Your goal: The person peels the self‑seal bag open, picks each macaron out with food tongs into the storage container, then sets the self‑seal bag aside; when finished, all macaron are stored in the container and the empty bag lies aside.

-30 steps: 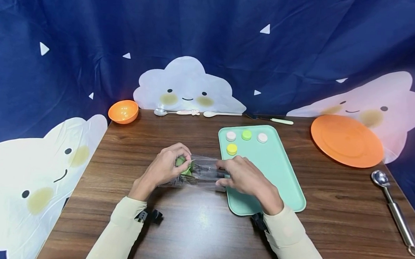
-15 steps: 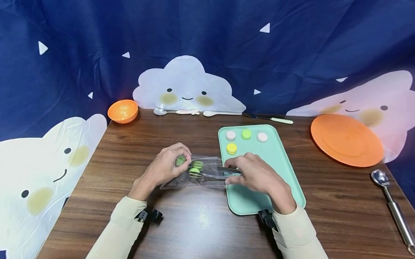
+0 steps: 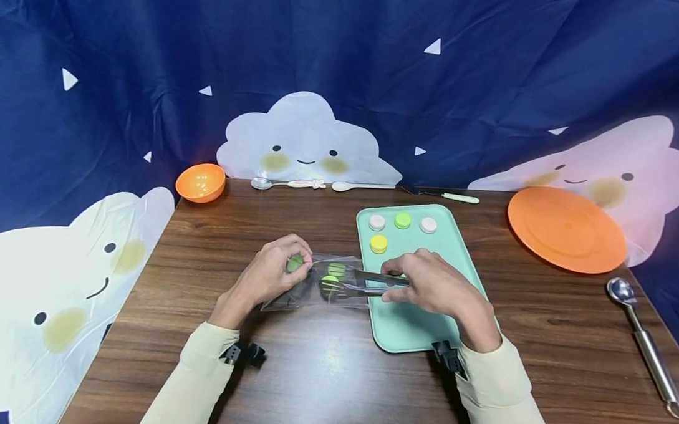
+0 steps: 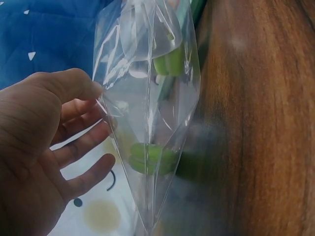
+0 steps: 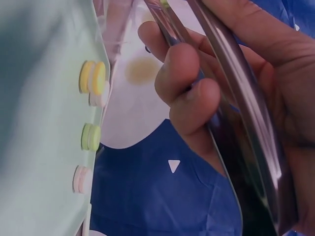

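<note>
our left hand (image 3: 270, 273) pinches the clear plastic bag (image 3: 314, 285) open; our right hand (image 3: 432, 284) squeezes metal tongs (image 3: 365, 281) on a green macaron (image 3: 330, 284) at its mouth. four macarons sit on the mint tray (image 3: 426, 315); two remain bagged.

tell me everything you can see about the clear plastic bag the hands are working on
The plastic bag is thin, clear and crinkled, lying on the wooden table with its mouth toward the mint tray. The left hand grips its closed end, partly lifted. Green macaron-like rounds show through the film. Metal tongs, held by the right hand, reach into the mouth, their tips at one green round.
</note>
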